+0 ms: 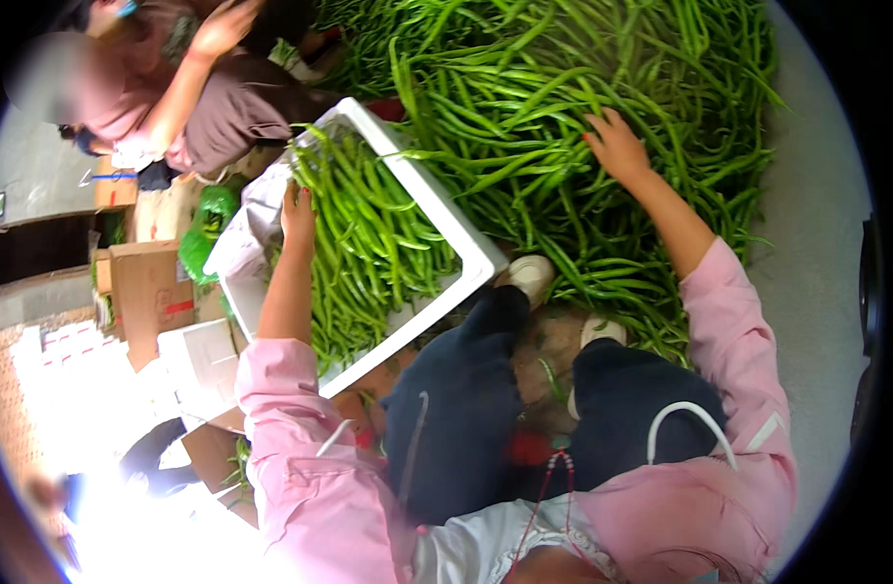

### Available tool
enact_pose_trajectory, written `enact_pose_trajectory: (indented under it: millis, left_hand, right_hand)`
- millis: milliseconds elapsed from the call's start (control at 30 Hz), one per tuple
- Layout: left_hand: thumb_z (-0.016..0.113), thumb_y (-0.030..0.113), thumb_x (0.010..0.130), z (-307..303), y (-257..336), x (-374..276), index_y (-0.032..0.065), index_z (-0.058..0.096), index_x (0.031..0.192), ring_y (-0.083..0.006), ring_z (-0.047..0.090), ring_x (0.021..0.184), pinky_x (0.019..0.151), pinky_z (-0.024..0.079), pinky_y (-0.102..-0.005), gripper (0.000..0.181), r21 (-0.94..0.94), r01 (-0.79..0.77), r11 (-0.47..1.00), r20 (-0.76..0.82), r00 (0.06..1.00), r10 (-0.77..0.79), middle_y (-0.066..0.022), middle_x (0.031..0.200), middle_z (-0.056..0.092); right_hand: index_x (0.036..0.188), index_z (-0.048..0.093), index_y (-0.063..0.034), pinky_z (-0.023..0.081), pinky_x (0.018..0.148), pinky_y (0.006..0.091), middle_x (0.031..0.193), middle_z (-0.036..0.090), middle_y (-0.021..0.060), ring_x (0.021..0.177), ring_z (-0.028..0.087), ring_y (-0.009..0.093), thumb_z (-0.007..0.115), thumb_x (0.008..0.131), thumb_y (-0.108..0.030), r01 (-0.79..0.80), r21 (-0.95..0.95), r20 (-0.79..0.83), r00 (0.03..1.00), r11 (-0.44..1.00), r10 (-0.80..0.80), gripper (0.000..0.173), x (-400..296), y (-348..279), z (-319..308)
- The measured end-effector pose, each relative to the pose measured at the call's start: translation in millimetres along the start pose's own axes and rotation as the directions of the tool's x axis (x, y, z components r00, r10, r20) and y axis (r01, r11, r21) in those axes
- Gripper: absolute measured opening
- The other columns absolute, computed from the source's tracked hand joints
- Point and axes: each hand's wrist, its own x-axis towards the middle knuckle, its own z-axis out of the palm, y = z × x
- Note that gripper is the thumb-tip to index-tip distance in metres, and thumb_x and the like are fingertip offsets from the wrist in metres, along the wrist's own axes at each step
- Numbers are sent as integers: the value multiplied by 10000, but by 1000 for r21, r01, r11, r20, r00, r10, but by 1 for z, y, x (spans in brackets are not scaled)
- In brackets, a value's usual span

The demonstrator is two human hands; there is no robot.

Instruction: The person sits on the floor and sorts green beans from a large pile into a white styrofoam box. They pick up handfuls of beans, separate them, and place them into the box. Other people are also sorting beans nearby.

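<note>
Long green chili peppers [373, 226] lie in rows inside a white foam box [446, 212] tilted in front of my left knee. My left hand [298, 215] is at the box's far left side, against the ends of the peppers. Its fingers are partly hidden, so whether it grips any is unclear. To the right, a large heap of green chili peppers [563, 175] covers the floor beyond my feet. My right hand [617, 148] reaches onto this heap with its fingers apart, touching the peppers and holding none that I can see.
Another person [249, 102] sits at the upper left, one hand raised. Cardboard boxes [151, 285] and a green bag [202, 237] stand left of the foam box. My shoes [530, 277] touch the heap's near edge. A grey wall or floor strip [804, 219] runs along the right.
</note>
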Motion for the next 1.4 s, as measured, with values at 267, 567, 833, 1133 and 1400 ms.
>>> enact_pose_trajectory:
  millis: [267, 567, 833, 1133, 1400]
  left_hand:
    - [683, 257, 744, -6, -76, -57, 10, 473, 1092, -129, 576, 671, 559, 449, -258, 476, 242, 80, 967, 44, 995, -94, -78, 831, 610]
    - [627, 185, 758, -30, -52, -69, 48, 401, 1142, -122, 503, 718, 557, 467, -263, 467, -211, 313, 926, 159, 946, -283, -67, 914, 545]
    - [466, 201, 852, 19, -54, -64, -42, 294, 1032, -288, 577, 499, 447, 455, -395, 348, 372, 89, 924, 260, 946, -196, -231, 647, 548]
    - [519, 172, 847, 26, 48, -95, 50, 577, 791, -313, 549, 571, 497, 425, -383, 146, 690, -465, 554, 128, 832, 539, -151, 673, 573]
    - [412, 270, 927, 174, 133, -135, 23, 372, 1281, -227, 517, 1056, 903, 397, -343, 433, -394, 64, 917, 729, 630, 269, -149, 1154, 534]
  right_hand:
    - [1261, 433, -166, 427, 869, 432, 1350, 323, 117, 1180, 395, 305, 439, 908, -288, 55, -26, 48, 997, 998, -53, 374, 1, 8, 5]
    - [1281, 398, -154, 434, 857, 425, 1343, 335, 114, 1182, 390, 315, 420, 919, -269, 115, -106, 48, 993, 988, -111, 381, -9, 12, 13]
    - [1236, 450, -146, 442, 812, 408, 1252, 435, 123, 1071, 467, 312, 498, 863, -231, 190, -187, -121, 969, 964, -215, 386, -12, 18, 15]
    - [1190, 488, -104, 458, 570, 291, 925, 587, 80, 605, 527, 154, 497, 876, -119, -8, 820, -245, 899, 572, 363, 314, -35, -41, -68]
    - [1125, 467, -18, 355, 412, 218, 722, 555, 38, 499, 454, 82, 553, 853, -176, -92, 995, 65, 914, 48, 401, 326, -74, -78, -104]
